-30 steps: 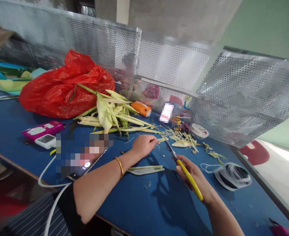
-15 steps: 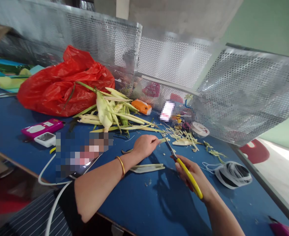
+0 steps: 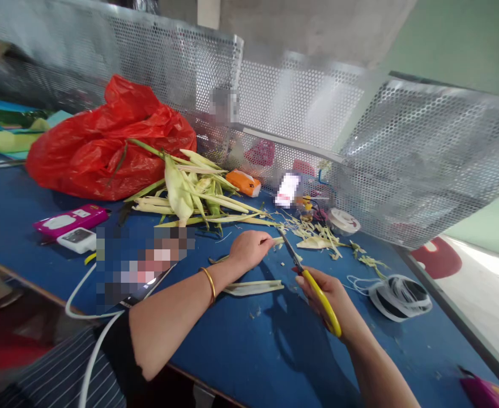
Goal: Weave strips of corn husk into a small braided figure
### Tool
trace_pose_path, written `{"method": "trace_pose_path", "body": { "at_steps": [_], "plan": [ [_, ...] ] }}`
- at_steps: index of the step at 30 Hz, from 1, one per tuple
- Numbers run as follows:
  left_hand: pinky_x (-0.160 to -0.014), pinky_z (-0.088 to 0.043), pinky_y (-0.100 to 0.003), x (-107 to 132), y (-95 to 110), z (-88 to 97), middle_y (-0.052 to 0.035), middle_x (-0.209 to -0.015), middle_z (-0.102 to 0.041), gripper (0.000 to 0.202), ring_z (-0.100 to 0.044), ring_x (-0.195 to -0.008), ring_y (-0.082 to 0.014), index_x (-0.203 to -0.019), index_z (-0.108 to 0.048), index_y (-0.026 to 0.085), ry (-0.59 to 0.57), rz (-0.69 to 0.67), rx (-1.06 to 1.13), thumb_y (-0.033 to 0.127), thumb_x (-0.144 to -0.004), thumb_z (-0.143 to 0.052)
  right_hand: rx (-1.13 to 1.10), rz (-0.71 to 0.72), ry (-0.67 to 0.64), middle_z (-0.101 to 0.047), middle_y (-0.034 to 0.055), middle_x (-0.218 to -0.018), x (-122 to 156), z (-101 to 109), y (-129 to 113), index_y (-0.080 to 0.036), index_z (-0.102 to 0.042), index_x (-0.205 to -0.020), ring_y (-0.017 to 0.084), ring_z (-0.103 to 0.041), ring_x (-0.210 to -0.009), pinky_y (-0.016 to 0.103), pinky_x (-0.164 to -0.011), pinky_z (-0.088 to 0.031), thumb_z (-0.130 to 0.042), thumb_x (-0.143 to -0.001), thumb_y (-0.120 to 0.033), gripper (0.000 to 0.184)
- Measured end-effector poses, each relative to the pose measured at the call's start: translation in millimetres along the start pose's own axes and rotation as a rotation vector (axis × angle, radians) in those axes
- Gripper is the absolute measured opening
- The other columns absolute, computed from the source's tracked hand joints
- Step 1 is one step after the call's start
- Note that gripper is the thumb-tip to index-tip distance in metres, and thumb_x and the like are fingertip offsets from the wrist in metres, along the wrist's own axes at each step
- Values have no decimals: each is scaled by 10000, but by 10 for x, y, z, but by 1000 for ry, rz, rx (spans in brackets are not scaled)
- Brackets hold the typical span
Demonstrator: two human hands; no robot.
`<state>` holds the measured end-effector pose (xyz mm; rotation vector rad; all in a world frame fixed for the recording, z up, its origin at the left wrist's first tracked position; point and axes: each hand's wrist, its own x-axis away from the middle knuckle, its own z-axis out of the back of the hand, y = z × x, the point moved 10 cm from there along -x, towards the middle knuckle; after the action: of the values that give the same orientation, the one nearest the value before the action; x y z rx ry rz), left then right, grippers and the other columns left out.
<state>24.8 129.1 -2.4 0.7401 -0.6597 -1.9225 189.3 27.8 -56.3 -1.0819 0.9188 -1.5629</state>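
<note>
My left hand (image 3: pixel 251 249) pinches a small pale green piece of corn husk (image 3: pixel 278 241) between thumb and fingers. In my right hand (image 3: pixel 323 294) is a pair of scissors (image 3: pixel 322 297) with yellow handles, its blades reaching up beside the husk tip. Whether the blades touch the husk I cannot tell. Below my left hand a longer strip of husk (image 3: pixel 253 288) lies flat on the blue table (image 3: pixel 232 340). Beyond my hands rests a heap of corn husks (image 3: pixel 179 192), with cut scraps (image 3: pixel 312 232) strewn to its right.
Behind the husks sits a red plastic bag (image 3: pixel 109 144). An orange tissue pack (image 3: pixel 243 182) and a lit phone (image 3: pixel 287 190) stand near the perforated metal screen (image 3: pixel 300 102). On the right lies a spool of white cord (image 3: pixel 400 298); on the left, a purple box (image 3: pixel 71 221) and a white cable (image 3: pixel 73 289).
The scissors and my right hand have shifted slightly left. My left hand keeps its pinch on the husk piece, nearly in place. The whole view has moved a little.
</note>
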Motion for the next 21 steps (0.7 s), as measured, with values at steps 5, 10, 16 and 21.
{"method": "trace_pose_path", "body": {
  "at_steps": [5, 10, 16, 21],
  "plan": [
    [-547, -313, -234, -20, -51, -24, 3, -643, -659, 284, -531, -550, -114, -651, -629, 177, -65, 65, 162, 303, -865, -490, 658, 84, 303, -707, 65, -806, 21, 360, -200, -203, -645, -1213, 233, -632, -693, 291, -578, -393, -561, -816, -584, 557],
    [-515, -366, -208, 5, -91, -72, -4, -736, -694, 115, -528, -499, -83, -810, -606, 165, -129, 192, 521, 214, -828, -504, 1187, -8, 304, -725, 124, -1067, 23, 386, -221, -229, -554, -1304, 308, -685, -904, 316, -608, -391, -481, -896, -375, 440],
    [-550, -403, -231, 23, 18, -56, -11, -689, -685, 91, -578, -534, -113, -753, -637, 169, -124, 70, 439, 243, -781, -592, 1199, 126, 321, -698, 131, -1019, 33, 356, -271, -195, -672, -1053, 292, -678, -878, 329, -636, -423, -477, -907, -403, 321],
    [-617, -374, -257, 80, 246, 17, -10, -762, -726, 104, -643, -723, -170, -774, -725, 215, -118, -106, 87, 261, -777, -631, 641, 413, 410, -700, 80, -1071, 57, 308, -735, -220, -656, -1099, 213, -669, -846, 295, -700, -477, -527, -867, -489, 378]
  ]
}}
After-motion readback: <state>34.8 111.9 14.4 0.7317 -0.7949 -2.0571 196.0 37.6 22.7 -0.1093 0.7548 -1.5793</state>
